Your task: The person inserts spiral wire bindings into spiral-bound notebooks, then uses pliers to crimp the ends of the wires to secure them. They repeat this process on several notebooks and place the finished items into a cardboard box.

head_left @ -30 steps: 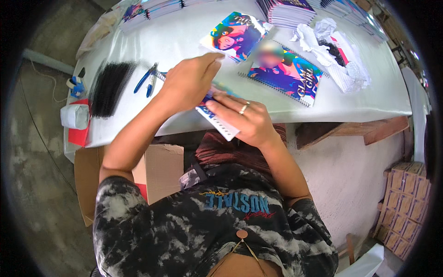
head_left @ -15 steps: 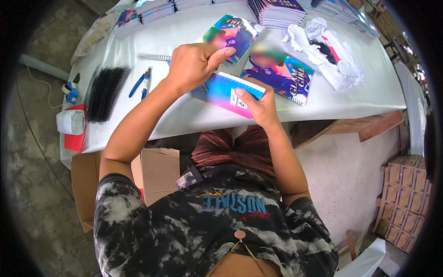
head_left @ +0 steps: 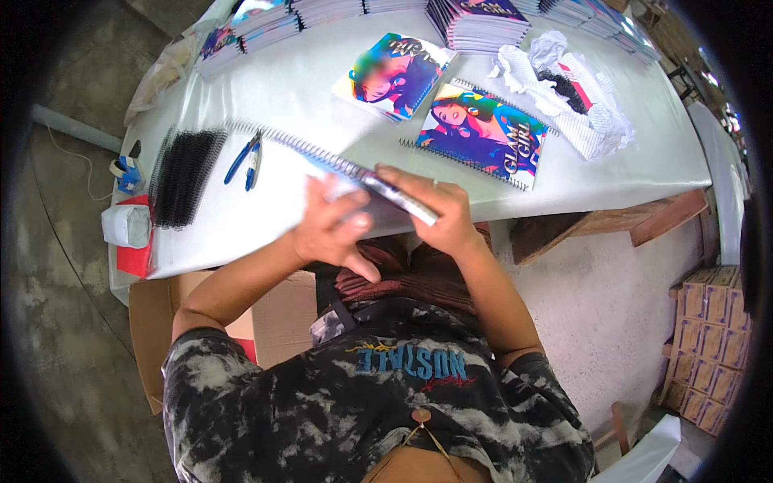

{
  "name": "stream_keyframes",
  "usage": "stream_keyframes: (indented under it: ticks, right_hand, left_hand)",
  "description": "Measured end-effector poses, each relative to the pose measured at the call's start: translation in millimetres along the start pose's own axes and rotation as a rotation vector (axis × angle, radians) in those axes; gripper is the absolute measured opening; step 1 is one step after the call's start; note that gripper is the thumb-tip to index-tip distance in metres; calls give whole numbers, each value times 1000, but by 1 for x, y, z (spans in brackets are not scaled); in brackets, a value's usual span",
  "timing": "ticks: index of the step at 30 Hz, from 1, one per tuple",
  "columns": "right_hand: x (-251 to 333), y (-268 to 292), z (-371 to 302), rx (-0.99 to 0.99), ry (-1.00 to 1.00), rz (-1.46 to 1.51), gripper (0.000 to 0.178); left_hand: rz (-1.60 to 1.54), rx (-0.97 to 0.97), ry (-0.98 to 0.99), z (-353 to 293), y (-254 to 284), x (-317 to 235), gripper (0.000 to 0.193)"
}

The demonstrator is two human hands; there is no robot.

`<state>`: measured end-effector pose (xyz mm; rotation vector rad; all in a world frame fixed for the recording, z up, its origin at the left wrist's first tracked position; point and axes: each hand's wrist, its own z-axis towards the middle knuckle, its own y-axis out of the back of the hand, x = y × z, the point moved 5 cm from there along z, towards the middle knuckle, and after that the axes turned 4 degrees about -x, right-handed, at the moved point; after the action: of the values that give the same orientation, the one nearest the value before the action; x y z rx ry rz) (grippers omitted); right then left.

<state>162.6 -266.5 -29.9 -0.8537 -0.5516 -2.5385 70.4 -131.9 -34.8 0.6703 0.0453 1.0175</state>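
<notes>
Both my hands hold one notebook (head_left: 394,196) on edge at the near rim of the white table (head_left: 306,88). My left hand (head_left: 334,229) grips its lower side. My right hand (head_left: 439,213), with a ring on one finger, grips its right end. A long black spiral wire (head_left: 298,149) runs out from the notebook's upper left edge over the table. The picture is blurred around the notebook.
Two colourful spiral notebooks (head_left: 483,133) (head_left: 398,72) lie beyond my hands. Blue pliers (head_left: 245,159) and a bundle of black spirals (head_left: 185,173) lie to the left. Stacks of notebooks (head_left: 475,20) line the far edge; crumpled white wrapping (head_left: 564,88) sits right. Cardboard boxes (head_left: 708,346) stand far right.
The notebook was flat under my hands with its cover showing; now it is tipped up on edge and pulled toward me, with the spiral wire sticking out to the left.
</notes>
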Motion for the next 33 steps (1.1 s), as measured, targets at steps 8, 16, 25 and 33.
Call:
stream_keyframes:
  ticks: [8, 16, 25, 33]
  right_hand:
    - [2, -12, -10, -78, -105, 89, 36]
    - [7, -11, -1, -92, -56, 12, 37]
    - [4, -13, -4, -69, -52, -40, 38]
    - [1, -24, -8, -53, -165, -23, 42]
  left_hand:
    - [-236, 247, 116, -29, -11, -23, 109]
    - [-133, 234, 352, -22, -20, -16, 112]
    - [-174, 22, 182, -9, -28, -21, 108]
    - [-175, 99, 372, 9, -31, -11, 109]
